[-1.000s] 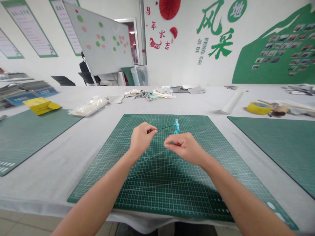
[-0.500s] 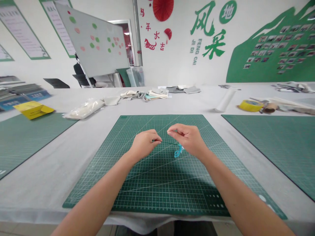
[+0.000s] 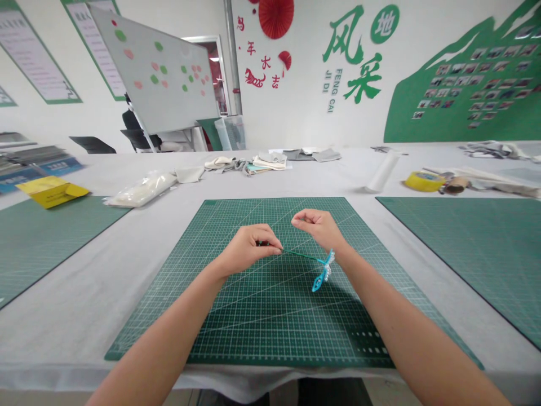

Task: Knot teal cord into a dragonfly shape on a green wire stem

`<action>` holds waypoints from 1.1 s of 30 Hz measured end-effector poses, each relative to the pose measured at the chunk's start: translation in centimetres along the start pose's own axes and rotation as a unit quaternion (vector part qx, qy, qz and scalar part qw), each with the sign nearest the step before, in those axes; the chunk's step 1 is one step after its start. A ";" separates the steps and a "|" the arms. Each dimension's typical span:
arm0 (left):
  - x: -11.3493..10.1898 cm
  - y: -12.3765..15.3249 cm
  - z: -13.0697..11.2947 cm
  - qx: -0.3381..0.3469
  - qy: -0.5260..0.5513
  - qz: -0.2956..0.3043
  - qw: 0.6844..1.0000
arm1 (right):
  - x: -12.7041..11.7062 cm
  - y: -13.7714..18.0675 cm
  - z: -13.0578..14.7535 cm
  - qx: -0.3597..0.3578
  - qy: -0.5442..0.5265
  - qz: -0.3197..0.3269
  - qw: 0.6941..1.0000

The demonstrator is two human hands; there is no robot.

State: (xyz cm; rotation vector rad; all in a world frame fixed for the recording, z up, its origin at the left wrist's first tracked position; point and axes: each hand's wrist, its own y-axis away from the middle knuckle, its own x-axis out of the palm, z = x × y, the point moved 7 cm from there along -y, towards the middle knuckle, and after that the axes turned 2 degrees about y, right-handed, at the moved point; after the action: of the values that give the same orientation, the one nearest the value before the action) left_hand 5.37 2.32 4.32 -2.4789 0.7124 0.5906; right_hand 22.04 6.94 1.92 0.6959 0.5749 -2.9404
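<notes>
My left hand (image 3: 256,248) pinches the end of a thin green stem above the cutting mat (image 3: 236,332). The stem runs to the right and ends in a blue flower (image 3: 323,272) with white beads, which hangs tilted downward near my right wrist. My right hand (image 3: 318,226) is up and right of the left one, thumb and fingers pressed together. Whatever it may hold is too fine to make out. The two hands are apart.
Green mats (image 3: 473,242) lie to either side. Farther back are a yellow folded card (image 3: 53,192), a clear plastic bag (image 3: 141,190), cloth pieces (image 3: 270,160), a white roll (image 3: 382,172) and yellow tape (image 3: 424,181). A whiteboard (image 3: 158,73) stands behind the table.
More of the flower and stem shows now, below and left of my right wrist. My right hand has moved slightly up and away from the left hand, which keeps its pinch.
</notes>
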 end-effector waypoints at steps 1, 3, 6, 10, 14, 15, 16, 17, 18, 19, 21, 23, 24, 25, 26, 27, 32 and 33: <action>-0.3 0.0 0.1 0.003 0.002 -0.017 1.000 | 0.4 -0.1 -0.5 0.013 -0.006 0.006 1.000; -0.9 -0.1 0.3 0.004 0.000 -0.055 0.998 | 1.2 -0.2 -1.5 0.036 -0.022 0.023 0.999; -1.8 -0.1 0.8 -0.009 -0.019 -0.112 0.993 | 2.4 -0.3 -2.4 0.044 -0.036 0.041 0.998; -3.0 0.0 1.7 -0.036 -0.030 -0.183 0.982 | 3.4 0.1 -2.5 0.040 0.002 0.057 0.998; -4.0 0.4 3.2 -0.060 -0.022 -0.245 0.968 | 4.3 1.0 -0.8 0.036 0.056 0.088 0.994; -4.1 0.4 3.5 -0.065 -0.021 -0.253 0.965 | 4.5 1.2 -0.2 0.029 0.069 0.092 0.993; -4.3 0.5 3.9 -0.071 -0.018 -0.264 0.962 | 4.6 1.4 0.4 0.019 0.082 0.097 0.992; -4.4 0.6 4.2 -0.075 -0.012 -0.272 0.959 | 4.8 1.7 1.0 0.007 0.093 0.103 0.990; -4.5 0.7 4.5 -0.080 -0.009 -0.279 0.957 | 5.0 1.9 1.6 -0.006 0.101 0.110 0.989; -4.6 0.7 4.7 -0.085 -0.008 -0.285 0.955 | 5.2 2.2 2.1 -0.021 0.108 0.117 0.987; -4.7 0.8 4.8 -0.094 -0.014 -0.290 0.952 | 5.6 2.7 3.2 -0.055 0.123 0.131 0.982; -4.7 0.8 4.7 -0.100 -0.026 -0.289 0.952 | 5.9 3.2 4.3 -0.090 0.137 0.144 0.976; -4.7 0.8 4.7 -0.102 -0.031 -0.288 0.952 | 6.0 3.5 4.8 -0.106 0.142 0.150 0.973; -4.7 0.8 4.5 -0.103 -0.038 -0.286 0.952 | 6.0 3.7 5.2 -0.119 0.144 0.156 0.970; -4.7 0.8 4.4 -0.104 -0.045 -0.284 0.952 | 6.0 3.8 5.6 -0.132 0.143 0.160 0.968; -4.7 0.8 4.3 -0.105 -0.056 -0.282 0.952 | 6.0 4.0 6.0 -0.143 0.138 0.161 0.967; -4.2 0.7 3.3 -0.092 -0.132 -0.259 0.952 | 5.0 4.2 7.3 -0.169 0.107 0.132 0.971; -4.0 0.7 3.1 -0.084 -0.148 -0.253 0.952 | 4.8 4.3 7.4 -0.172 0.104 0.125 0.972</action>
State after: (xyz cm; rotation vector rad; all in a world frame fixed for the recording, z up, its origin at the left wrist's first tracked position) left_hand 1.11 4.97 3.73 -2.5029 -0.0968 0.8185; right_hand 15.28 0.32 4.48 0.9551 0.9128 -2.4664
